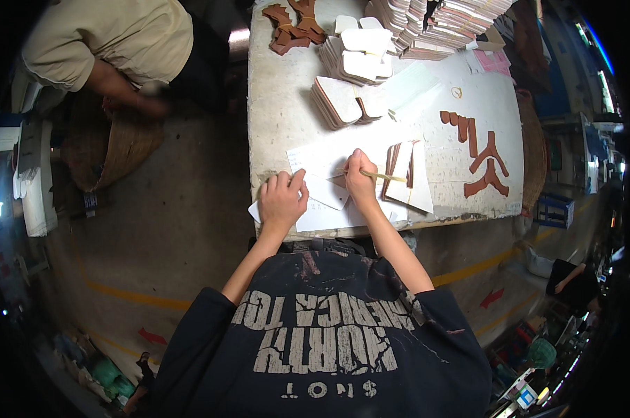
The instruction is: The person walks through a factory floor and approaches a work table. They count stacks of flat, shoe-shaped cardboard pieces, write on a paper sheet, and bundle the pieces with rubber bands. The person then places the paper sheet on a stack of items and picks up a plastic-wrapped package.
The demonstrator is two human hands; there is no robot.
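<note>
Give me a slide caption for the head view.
Left hand steadies white cut pieces while right hand holds a thin stick.

I see the worktable (273, 104) ahead of me, its near edge against my body. On it, just beyond that edge, lies a sheet of paper (315, 157) with a flat cut piece (329, 191) on top. My left hand (282, 198) rests on the piece's left side; my right hand (360, 182) sits just right of it, holding a thin stick (384, 176) that points right toward a small bundle of pieces (405, 174). Behind the paper sit two stacks of cut pieces (346, 97), with taller stacks (433, 24) at the far edge. Strip-shaped cutouts (478, 150) lie to the right. Left of the table (on the floor) stands a basket (113, 146), another person (113, 42) behind it.
</note>
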